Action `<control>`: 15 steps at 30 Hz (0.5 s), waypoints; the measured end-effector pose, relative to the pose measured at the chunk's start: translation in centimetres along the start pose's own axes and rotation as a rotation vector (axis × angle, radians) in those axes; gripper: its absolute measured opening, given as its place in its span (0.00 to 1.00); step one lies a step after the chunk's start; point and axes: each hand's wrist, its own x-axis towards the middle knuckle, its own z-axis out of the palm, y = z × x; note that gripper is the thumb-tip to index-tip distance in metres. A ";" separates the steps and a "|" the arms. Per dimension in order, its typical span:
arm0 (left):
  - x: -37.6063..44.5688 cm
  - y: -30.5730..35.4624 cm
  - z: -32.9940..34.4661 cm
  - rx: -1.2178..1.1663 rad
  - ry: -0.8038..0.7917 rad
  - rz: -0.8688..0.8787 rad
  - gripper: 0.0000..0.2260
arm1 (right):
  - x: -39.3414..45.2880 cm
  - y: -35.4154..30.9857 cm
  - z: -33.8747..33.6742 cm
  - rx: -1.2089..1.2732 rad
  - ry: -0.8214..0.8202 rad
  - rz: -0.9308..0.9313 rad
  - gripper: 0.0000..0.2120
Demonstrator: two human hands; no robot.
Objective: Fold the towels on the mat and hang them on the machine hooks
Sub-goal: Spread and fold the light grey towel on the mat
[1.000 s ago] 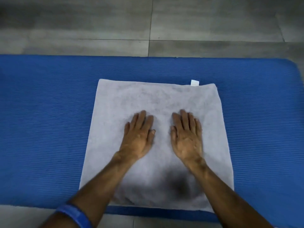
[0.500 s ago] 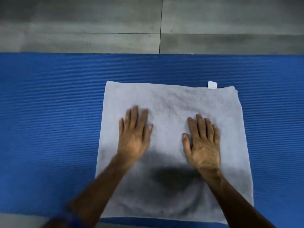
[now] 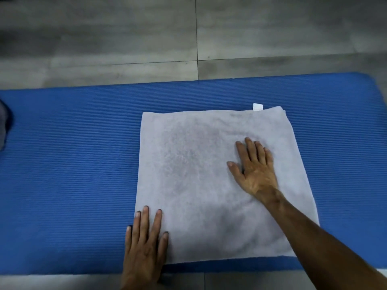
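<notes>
A pale grey towel (image 3: 199, 174), folded into a rough square, lies flat on the blue ribbed mat (image 3: 73, 174). A small white tag (image 3: 257, 106) sticks out at its far edge near the right corner. My right hand (image 3: 254, 166) rests flat on the towel's right half, palm down, fingers spread. My left hand (image 3: 146, 239) lies flat at the towel's near left corner, partly on the cloth and partly on the mat. Neither hand holds anything. No machine or hooks are in view.
Grey floor tiles (image 3: 146, 38) lie beyond the mat's far edge. A dark grey object (image 3: 3, 126) sits on the mat at the left border of the view. A strip of pale floor (image 3: 62, 282) shows along the mat's near edge.
My left hand has slid from the towel's middle down to its near left corner. My right hand has moved outward to the right. The view has shifted left.
</notes>
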 end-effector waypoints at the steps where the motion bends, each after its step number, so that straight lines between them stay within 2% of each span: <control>1: -0.2 0.0 0.0 -0.034 0.024 0.007 0.27 | -0.5 0.2 -0.2 0.025 0.002 -0.012 0.34; 3: -0.8 -0.3 0.1 -0.135 0.072 0.022 0.27 | -3.1 0.6 -0.6 0.083 0.068 -0.045 0.31; 5: -1.7 -0.4 0.2 -0.246 0.132 -0.006 0.28 | -7.9 1.3 -0.5 0.110 0.146 0.005 0.27; 7: -2.3 -0.3 -0.1 -0.367 0.200 -0.054 0.29 | -13.0 2.8 0.1 0.147 0.172 0.201 0.28; 10: -2.4 -0.3 -0.7 -0.552 0.283 -0.166 0.23 | -18.3 5.8 0.7 0.295 0.122 0.534 0.33; 12: -2.4 0.2 -1.2 -0.765 0.279 -0.342 0.25 | -19.2 7.3 0.3 0.568 0.134 0.611 0.33; 13: -2.4 0.6 -1.6 -0.880 0.263 -0.451 0.24 | -19.1 7.8 -0.2 0.763 0.153 0.681 0.31; 15: -2.6 1.3 -2.7 -1.073 0.184 -0.600 0.18 | -18.5 8.2 -1.2 1.059 0.085 0.829 0.22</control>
